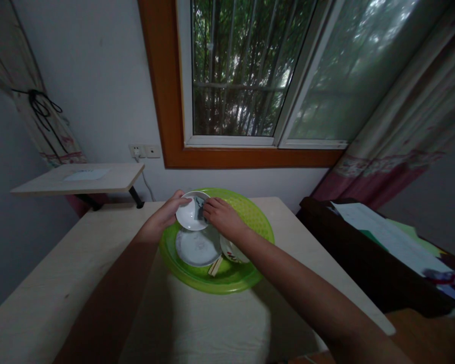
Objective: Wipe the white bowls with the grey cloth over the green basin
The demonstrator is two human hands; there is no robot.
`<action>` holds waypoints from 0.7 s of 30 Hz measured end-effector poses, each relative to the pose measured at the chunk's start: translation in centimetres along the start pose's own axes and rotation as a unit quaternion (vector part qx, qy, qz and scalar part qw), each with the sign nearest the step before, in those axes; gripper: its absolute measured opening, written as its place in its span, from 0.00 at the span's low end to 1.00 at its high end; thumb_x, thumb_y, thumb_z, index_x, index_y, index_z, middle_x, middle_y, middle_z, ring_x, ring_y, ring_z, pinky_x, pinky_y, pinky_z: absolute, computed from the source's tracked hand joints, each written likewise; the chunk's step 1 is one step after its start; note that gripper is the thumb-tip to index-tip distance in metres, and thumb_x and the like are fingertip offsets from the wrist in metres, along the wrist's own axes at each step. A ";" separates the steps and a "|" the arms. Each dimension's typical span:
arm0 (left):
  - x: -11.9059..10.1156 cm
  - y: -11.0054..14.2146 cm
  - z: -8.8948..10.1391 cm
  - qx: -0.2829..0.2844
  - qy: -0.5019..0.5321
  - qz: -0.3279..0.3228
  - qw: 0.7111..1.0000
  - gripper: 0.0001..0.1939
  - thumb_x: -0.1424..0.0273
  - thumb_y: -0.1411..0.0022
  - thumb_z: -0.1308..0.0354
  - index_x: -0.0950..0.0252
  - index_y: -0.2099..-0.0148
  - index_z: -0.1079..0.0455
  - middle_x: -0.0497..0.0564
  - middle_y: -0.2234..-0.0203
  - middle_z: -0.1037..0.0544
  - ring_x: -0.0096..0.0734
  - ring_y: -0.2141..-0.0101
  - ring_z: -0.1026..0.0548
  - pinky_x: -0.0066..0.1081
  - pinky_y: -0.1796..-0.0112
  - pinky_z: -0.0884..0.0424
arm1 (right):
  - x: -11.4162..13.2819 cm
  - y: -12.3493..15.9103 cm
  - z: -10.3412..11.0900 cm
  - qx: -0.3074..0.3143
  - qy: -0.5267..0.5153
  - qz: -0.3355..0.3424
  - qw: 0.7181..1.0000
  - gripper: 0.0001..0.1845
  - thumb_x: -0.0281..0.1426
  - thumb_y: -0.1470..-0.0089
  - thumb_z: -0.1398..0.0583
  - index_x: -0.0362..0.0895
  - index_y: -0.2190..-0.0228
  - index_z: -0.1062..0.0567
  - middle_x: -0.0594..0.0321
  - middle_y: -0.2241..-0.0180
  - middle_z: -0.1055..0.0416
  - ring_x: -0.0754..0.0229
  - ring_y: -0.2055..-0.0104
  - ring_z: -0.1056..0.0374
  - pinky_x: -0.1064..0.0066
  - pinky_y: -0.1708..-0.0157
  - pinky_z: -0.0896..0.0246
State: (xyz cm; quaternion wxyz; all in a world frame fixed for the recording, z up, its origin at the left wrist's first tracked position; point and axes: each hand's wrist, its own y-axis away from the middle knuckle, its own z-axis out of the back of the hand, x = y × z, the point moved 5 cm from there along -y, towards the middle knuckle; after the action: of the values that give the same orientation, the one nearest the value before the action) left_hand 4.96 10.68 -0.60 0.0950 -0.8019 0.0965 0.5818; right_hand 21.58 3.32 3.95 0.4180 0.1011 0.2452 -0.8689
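My left hand grips the left rim of a white bowl, thumb on the inside, and keeps it tilted above a green basin. Inside the bowl lies a grey-green cloth. The curled fingers of my right hand press this cloth at the bowl's right side; their tips are partly hidden. Below the bowl a white plate rests in the basin. Right of it sits a patterned bowl, half covered by my right forearm. Short pale chopsticks lie between plate and patterned bowl.
The basin stands on a pale wooden table. At the left is a raised shelf with a paper on it. A dark piece of furniture with papers borders the table's right side. A window is behind.
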 end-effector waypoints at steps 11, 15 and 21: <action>-1.8 0.5 -1.0 0.003 -0.008 -0.055 0.998 0.32 0.58 0.38 0.33 0.62 0.36 0.34 0.54 0.57 0.21 0.34 0.65 0.24 0.28 0.67 0.30 | 0.7 0.0 -1.6 0.032 -0.054 -0.026 0.998 0.10 0.27 0.32 0.40 0.38 0.55 0.19 0.48 0.51 0.21 0.47 0.45 0.32 0.60 0.46 0.33; -1.7 0.2 -0.7 -0.007 -0.036 -0.067 0.997 0.29 0.58 0.36 0.34 0.62 0.37 0.32 0.54 0.56 0.21 0.34 0.64 0.24 0.28 0.66 0.29 | 1.6 -0.1 -2.3 0.017 -0.151 0.039 0.988 0.20 0.32 0.36 0.36 0.35 0.46 0.22 0.47 0.44 0.23 0.47 0.42 0.31 0.59 0.40 0.35; -1.6 0.0 -0.5 -0.017 -0.079 -0.080 0.994 0.26 0.58 0.34 0.37 0.61 0.37 0.30 0.53 0.55 0.21 0.34 0.61 0.24 0.28 0.63 0.28 | 2.5 -0.1 -2.1 -0.013 -0.213 0.074 0.974 0.32 0.42 0.30 0.42 0.34 0.35 0.32 0.43 0.33 0.34 0.47 0.31 0.38 0.56 0.32 0.42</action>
State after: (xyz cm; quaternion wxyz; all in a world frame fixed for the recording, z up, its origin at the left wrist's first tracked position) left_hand 4.96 10.60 1.04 0.1343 -0.7605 0.0145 0.6352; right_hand 19.86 2.81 1.21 0.5249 -0.0740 0.1541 -0.8338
